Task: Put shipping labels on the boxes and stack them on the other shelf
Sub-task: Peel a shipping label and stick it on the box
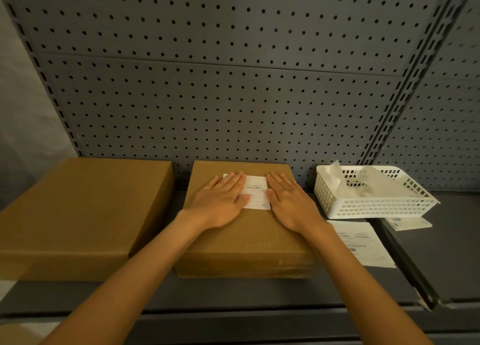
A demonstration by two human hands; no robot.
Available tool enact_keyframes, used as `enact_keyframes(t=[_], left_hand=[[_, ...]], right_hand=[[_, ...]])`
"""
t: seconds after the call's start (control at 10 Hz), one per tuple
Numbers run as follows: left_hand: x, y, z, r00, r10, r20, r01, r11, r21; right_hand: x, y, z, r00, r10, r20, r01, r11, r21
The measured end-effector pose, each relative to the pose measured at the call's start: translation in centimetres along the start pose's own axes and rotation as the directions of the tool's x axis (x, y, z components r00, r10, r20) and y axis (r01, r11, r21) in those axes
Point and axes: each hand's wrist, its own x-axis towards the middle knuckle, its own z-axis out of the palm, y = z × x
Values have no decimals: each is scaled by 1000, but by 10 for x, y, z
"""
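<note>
A flat brown cardboard box (244, 243) lies in the middle of the dark shelf (233, 292). A white shipping label (257, 191) sits on its top near the back edge. My left hand (220, 202) lies flat with straight fingers over the label's left part. My right hand (291, 202) presses flat on the box beside the label's right edge. A second, larger brown box (78, 212) without a visible label stands to the left.
A white perforated basket (368, 204) holding crumpled backing paper stands at the right. A sheet of labels (363, 243) lies in front of it, another label sheet (407, 224) pokes out beneath the basket. Grey pegboard (233, 85) forms the back wall.
</note>
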Motion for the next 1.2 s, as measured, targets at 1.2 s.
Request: enact_keyframes(t=[1.2], left_hand=[[-15, -24, 4, 960, -257, -114, 243, 962, -125]], right_hand=[[6, -21, -4, 984, -134, 116, 137, 990, -19]])
